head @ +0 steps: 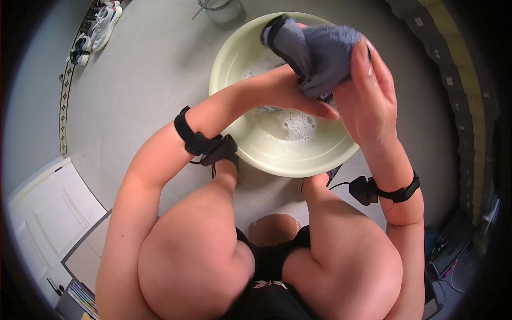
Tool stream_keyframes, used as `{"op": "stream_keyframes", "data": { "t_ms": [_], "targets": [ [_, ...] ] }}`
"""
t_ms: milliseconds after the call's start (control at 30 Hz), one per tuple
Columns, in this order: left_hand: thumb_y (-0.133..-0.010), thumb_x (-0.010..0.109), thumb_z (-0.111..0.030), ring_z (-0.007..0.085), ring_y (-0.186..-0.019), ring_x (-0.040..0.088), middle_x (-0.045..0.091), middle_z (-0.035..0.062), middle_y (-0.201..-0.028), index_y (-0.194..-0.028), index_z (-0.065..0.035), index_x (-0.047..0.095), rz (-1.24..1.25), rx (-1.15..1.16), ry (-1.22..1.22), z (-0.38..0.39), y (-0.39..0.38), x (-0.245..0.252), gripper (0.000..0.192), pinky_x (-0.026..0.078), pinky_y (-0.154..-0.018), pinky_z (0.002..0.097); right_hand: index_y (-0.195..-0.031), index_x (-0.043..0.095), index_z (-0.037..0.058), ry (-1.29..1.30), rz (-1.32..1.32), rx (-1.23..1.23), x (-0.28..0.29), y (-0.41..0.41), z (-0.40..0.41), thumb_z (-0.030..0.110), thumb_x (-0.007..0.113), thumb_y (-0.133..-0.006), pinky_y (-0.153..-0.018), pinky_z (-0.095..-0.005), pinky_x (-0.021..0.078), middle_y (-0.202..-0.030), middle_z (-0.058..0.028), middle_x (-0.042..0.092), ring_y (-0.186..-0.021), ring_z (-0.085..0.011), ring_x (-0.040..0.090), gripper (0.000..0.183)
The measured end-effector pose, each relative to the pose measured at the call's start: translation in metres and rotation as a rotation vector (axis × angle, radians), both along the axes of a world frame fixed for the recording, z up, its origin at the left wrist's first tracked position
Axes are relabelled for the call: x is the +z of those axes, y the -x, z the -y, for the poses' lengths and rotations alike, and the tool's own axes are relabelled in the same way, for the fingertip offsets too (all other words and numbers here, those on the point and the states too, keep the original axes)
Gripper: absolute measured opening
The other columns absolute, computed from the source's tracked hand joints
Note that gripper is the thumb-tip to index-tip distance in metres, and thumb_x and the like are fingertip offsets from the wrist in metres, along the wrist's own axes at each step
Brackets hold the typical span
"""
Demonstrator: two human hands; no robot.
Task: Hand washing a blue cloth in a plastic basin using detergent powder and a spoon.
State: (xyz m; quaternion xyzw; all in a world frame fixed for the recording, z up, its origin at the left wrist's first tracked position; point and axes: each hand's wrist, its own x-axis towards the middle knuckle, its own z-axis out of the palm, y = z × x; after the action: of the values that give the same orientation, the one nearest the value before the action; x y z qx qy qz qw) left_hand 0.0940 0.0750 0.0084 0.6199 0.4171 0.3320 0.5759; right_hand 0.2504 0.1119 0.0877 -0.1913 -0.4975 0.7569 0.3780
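A grey-blue fabric item with black trim, fuzzy on its surface and possibly a sock, is held up over the far part of a pale yellow-green basin. My right hand grips its right edge between thumb and fingers. Behind the cloth goes my left hand; its thumb points right below the fabric, and a fingertip shows at the top edge. Most of the left fingers are hidden, so whether they are inside or behind the item is unclear. Below, soap suds float on water, and part of another wet cloth shows under my left wrist.
A clear container with a stick-like handle stands beyond the basin. Several shoes line the wall at upper left. A white door is at lower left, and a grey-and-yellow curtain-like hanging borders the right. My feet flank the basin's near rim.
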Motion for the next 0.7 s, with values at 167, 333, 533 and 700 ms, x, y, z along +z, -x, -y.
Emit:
{"op": "stream_keyframes", "data": {
  "t_ms": [167,333,533,700],
  "targets": [
    [-0.077,0.085,-0.03,0.0122,-0.09,0.062,0.068,0.0041,-0.096,-0.107,-0.004,0.064,-0.279,0.021,-0.151,-0.02,-0.002,-0.018,0.045,0.05,-0.082,0.03,-0.097,0.055,0.0034,0.344,-0.293,0.221,-0.001,-0.005,-0.041,0.039,0.04,-0.109,-0.087,-0.0329,0.0457,-0.087,-0.0039,0.057,-0.079,-0.0125,0.053,0.041],
    [-0.078,0.08,-0.018,0.0163,-0.081,0.062,0.065,0.0074,-0.084,-0.099,-0.0048,0.064,0.003,0.1,0.011,0.012,0.016,-0.023,0.03,0.049,-0.078,0.0319,-0.091,0.055,0.007,0.434,0.157,-0.016,-0.009,-0.011,-0.041,0.045,0.052,-0.1,-0.051,-0.0263,0.025,-0.059,0.0061,0.031,-0.048,-0.0065,0.022,0.039],
    [-0.077,0.072,-0.017,0.0193,-0.079,0.062,0.065,0.0099,-0.083,-0.101,-0.0036,0.063,-0.048,0.159,0.017,0.023,0.03,-0.049,0.029,0.049,-0.074,0.0361,-0.136,0.053,0.0011,0.056,0.38,-0.035,-0.014,-0.008,-0.033,0.028,0.073,-0.09,-0.059,-0.0234,0.0369,-0.071,0.0035,0.055,-0.057,-0.0061,0.042,0.056],
    [-0.075,0.07,-0.016,0.0182,-0.077,0.064,0.067,0.0106,-0.082,-0.102,-0.0001,0.064,-0.006,0.314,0.255,0.027,0.024,-0.026,0.032,0.05,-0.07,0.0333,-0.123,0.063,-0.0006,-0.663,0.683,-0.022,-0.075,-0.01,-0.019,0.03,0.083,-0.076,-0.082,-0.0343,0.0539,-0.105,-0.0164,0.068,-0.092,-0.0231,0.067,0.06]
  ]
}}
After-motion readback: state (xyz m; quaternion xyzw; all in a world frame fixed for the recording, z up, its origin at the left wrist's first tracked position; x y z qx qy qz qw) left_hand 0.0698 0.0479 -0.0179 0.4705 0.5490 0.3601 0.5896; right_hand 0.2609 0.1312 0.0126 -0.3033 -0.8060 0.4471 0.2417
